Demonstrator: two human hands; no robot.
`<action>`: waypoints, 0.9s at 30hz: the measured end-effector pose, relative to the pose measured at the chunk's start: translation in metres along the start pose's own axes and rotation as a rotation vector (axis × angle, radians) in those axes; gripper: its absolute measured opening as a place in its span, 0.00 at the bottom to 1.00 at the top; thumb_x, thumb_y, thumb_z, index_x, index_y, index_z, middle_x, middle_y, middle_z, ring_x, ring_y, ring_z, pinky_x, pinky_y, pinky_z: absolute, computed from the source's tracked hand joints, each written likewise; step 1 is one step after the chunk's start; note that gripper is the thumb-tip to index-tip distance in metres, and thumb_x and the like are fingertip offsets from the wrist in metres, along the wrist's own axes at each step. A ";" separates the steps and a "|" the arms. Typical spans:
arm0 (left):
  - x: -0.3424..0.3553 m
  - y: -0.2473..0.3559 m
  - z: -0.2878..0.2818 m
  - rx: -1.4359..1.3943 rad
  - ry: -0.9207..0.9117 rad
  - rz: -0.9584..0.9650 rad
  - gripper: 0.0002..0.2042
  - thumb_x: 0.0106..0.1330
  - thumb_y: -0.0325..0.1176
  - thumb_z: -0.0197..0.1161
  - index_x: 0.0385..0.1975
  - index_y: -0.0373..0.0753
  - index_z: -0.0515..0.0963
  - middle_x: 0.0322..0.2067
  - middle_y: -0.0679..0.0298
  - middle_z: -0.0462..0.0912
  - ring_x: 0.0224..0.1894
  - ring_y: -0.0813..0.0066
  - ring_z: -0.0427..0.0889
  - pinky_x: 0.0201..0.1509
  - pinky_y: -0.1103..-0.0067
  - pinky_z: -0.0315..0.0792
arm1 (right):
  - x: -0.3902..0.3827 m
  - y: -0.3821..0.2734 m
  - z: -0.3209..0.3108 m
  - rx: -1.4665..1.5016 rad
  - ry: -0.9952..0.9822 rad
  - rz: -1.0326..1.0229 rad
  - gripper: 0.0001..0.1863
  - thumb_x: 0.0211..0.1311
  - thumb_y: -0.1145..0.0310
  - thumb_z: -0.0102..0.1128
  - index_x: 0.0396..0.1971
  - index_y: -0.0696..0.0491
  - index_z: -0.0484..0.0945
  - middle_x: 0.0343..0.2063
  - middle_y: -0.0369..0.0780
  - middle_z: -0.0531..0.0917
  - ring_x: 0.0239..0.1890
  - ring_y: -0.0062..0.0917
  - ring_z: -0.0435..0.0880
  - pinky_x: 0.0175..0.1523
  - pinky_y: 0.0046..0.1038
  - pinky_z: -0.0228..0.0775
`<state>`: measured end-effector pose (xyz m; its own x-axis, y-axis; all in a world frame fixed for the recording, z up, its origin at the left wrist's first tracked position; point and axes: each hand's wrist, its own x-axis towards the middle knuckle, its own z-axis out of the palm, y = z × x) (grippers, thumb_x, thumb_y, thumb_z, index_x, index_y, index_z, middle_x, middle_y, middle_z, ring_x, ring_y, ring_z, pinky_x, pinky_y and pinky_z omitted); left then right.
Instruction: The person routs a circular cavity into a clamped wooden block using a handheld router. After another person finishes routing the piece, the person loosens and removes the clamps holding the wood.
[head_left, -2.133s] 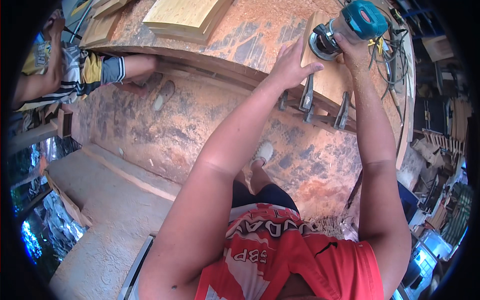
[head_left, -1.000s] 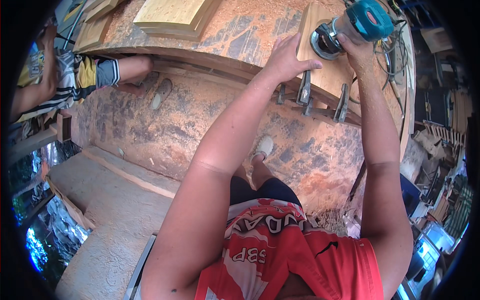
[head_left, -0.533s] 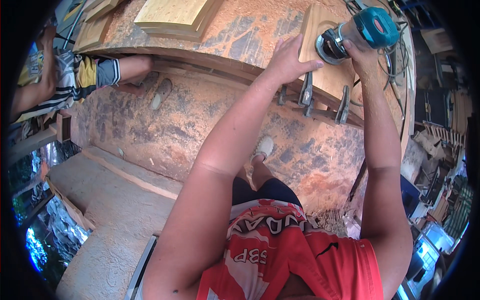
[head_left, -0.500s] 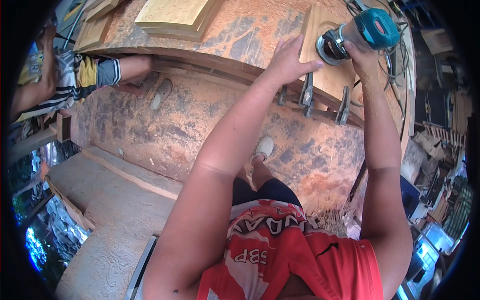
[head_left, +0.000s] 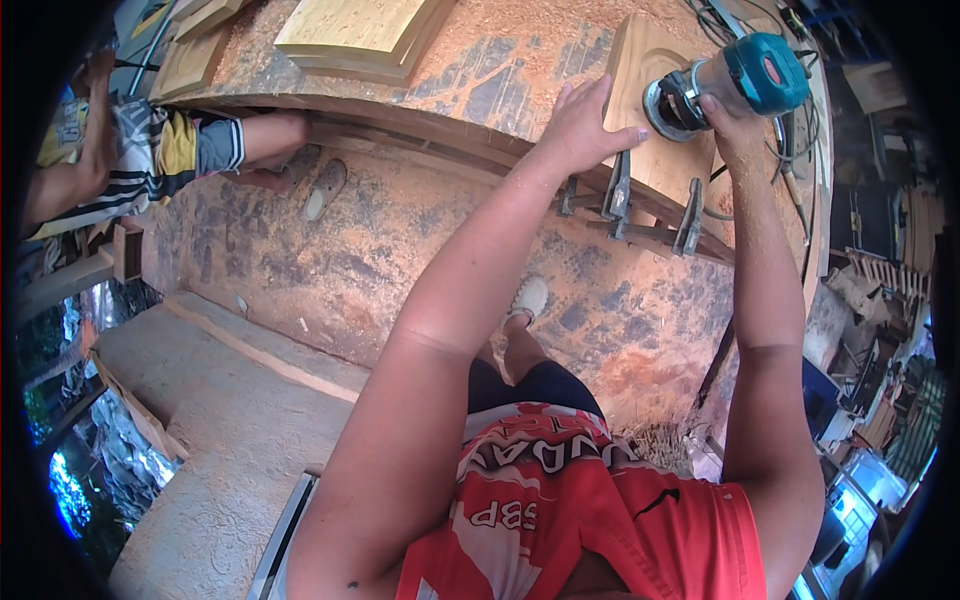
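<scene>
A wooden board (head_left: 665, 160) with a recessed curved pattern lies along the workbench's near edge, held by dark metal clamps (head_left: 688, 222). My right hand (head_left: 737, 125) grips a teal trim router (head_left: 765, 75) by its lower body, the round base resting on the board. My left hand (head_left: 585, 125) has its fingers apart and rests at the board's left edge, beside a clamp (head_left: 618, 190), its thumb reaching toward the router. Black cables (head_left: 795, 140) loop to the right of the router.
The sawdust-covered workbench (head_left: 480, 70) carries stacked wooden panels (head_left: 355, 35) and more boards (head_left: 190, 65) at upper left. Another person (head_left: 105, 175) in striped clothing is at the far left. Below lie a dusty floor (head_left: 300, 260) and a concrete step (head_left: 220, 380). Assorted lumber (head_left: 880, 280) crowds the right.
My right hand and the router have shifted right and toward me along the board, uncovering more of the curved recess. My left hand stays at about the same spot.
</scene>
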<state>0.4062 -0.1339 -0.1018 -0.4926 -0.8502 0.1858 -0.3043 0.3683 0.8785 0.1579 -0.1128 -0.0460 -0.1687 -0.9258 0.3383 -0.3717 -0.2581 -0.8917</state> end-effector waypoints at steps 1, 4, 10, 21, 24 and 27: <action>0.001 -0.002 0.001 0.001 -0.024 -0.003 0.47 0.52 0.58 0.64 0.64 0.26 0.56 0.61 0.43 0.64 0.68 0.56 0.58 0.73 0.64 0.40 | -0.001 -0.001 0.000 -0.001 0.000 0.002 0.35 0.44 0.63 0.78 0.52 0.61 0.72 0.47 0.45 0.79 0.50 0.32 0.79 0.57 0.32 0.72; 0.001 -0.008 0.006 0.048 0.008 0.022 0.45 0.53 0.56 0.65 0.65 0.30 0.56 0.61 0.46 0.65 0.67 0.57 0.60 0.73 0.65 0.43 | -0.003 -0.005 0.001 -0.020 0.031 -0.010 0.35 0.43 0.62 0.78 0.51 0.61 0.72 0.47 0.45 0.79 0.50 0.32 0.79 0.56 0.31 0.72; 0.002 -0.011 0.011 0.079 0.057 0.050 0.44 0.53 0.53 0.66 0.65 0.33 0.57 0.59 0.47 0.68 0.65 0.56 0.63 0.72 0.66 0.46 | -0.004 -0.001 -0.008 -0.060 0.042 -0.012 0.36 0.43 0.62 0.78 0.52 0.61 0.71 0.47 0.45 0.79 0.50 0.31 0.79 0.56 0.32 0.72; 0.001 -0.007 0.006 0.061 -0.020 0.007 0.47 0.55 0.56 0.62 0.65 0.25 0.53 0.63 0.43 0.61 0.69 0.57 0.55 0.74 0.64 0.39 | -0.004 -0.002 -0.010 -0.034 0.013 -0.063 0.34 0.46 0.62 0.77 0.51 0.60 0.72 0.46 0.45 0.80 0.50 0.32 0.79 0.56 0.32 0.73; 0.001 -0.007 0.006 0.069 -0.021 0.011 0.47 0.55 0.56 0.62 0.65 0.25 0.53 0.64 0.43 0.61 0.70 0.58 0.55 0.74 0.65 0.38 | -0.004 -0.001 -0.013 -0.029 -0.006 -0.036 0.33 0.46 0.63 0.76 0.51 0.60 0.71 0.46 0.45 0.80 0.50 0.31 0.79 0.55 0.32 0.73; 0.000 -0.007 0.006 0.084 -0.022 -0.007 0.47 0.55 0.55 0.62 0.65 0.26 0.53 0.64 0.44 0.61 0.70 0.58 0.55 0.74 0.65 0.38 | -0.004 -0.004 -0.011 -0.028 -0.011 -0.030 0.33 0.46 0.62 0.76 0.51 0.60 0.72 0.45 0.45 0.80 0.49 0.31 0.80 0.55 0.31 0.73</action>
<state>0.4035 -0.1347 -0.1107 -0.5078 -0.8447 0.1690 -0.3748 0.3933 0.8395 0.1498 -0.1047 -0.0409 -0.1469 -0.9208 0.3613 -0.4015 -0.2783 -0.8726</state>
